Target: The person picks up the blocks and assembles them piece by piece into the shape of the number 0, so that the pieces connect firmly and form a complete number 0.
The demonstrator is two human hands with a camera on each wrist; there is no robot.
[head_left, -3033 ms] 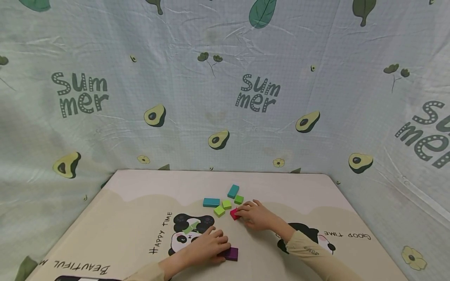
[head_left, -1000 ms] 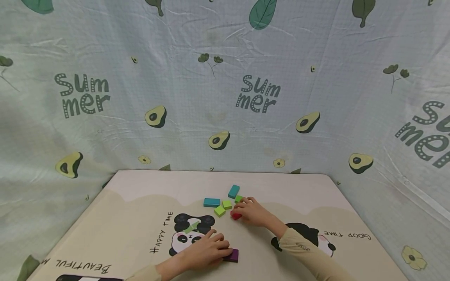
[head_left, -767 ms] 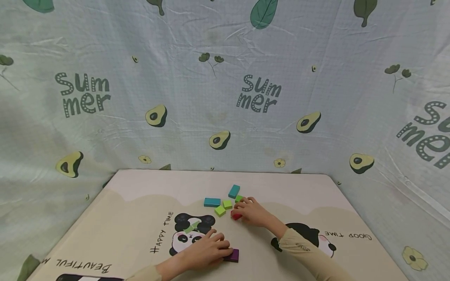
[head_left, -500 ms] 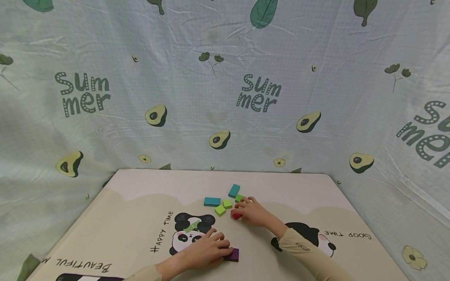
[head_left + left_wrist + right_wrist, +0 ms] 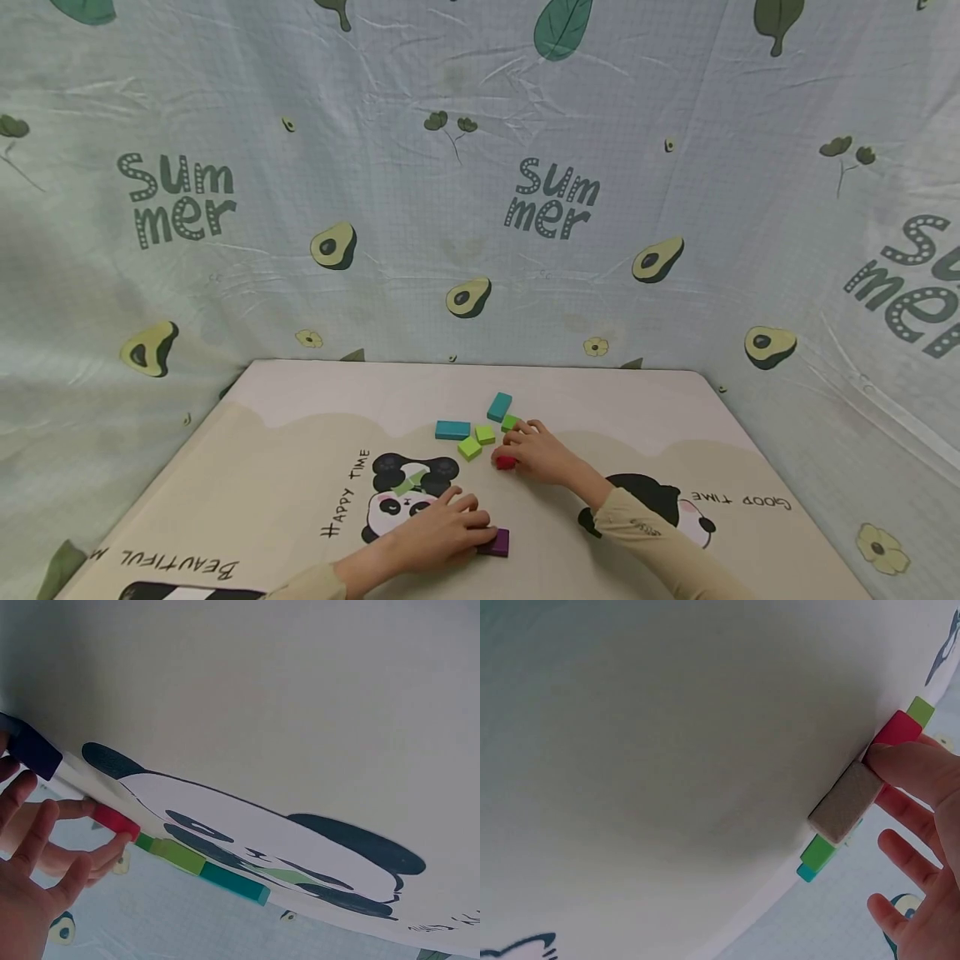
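Observation:
My left hand (image 5: 441,533) holds the left end of a purple block (image 5: 495,543) near the front of the table; in the left wrist view that purple block (image 5: 34,750) is by the fingers at the left edge. Farther forward, my right hand (image 5: 546,454) pinches a red block (image 5: 506,462) between thumb and finger. The right wrist view shows the thumb on the red block (image 5: 897,731), with a brownish block (image 5: 846,802) right beside it; the hand hides this block in the head view. The other fingers of both hands are spread apart.
Beyond the right hand lie two teal blocks, one lengthwise (image 5: 499,407) and one crosswise (image 5: 452,430). Green blocks lie near them, one at the left (image 5: 469,448), one in the middle (image 5: 485,435), one partly behind the fingers (image 5: 508,423). The panda-print table (image 5: 285,483) meets a curtain (image 5: 405,208).
Over three seconds, my right hand has shifted slightly left, its fingers now covering part of a green block, and the red block has turned a little. My left hand has stayed almost still.

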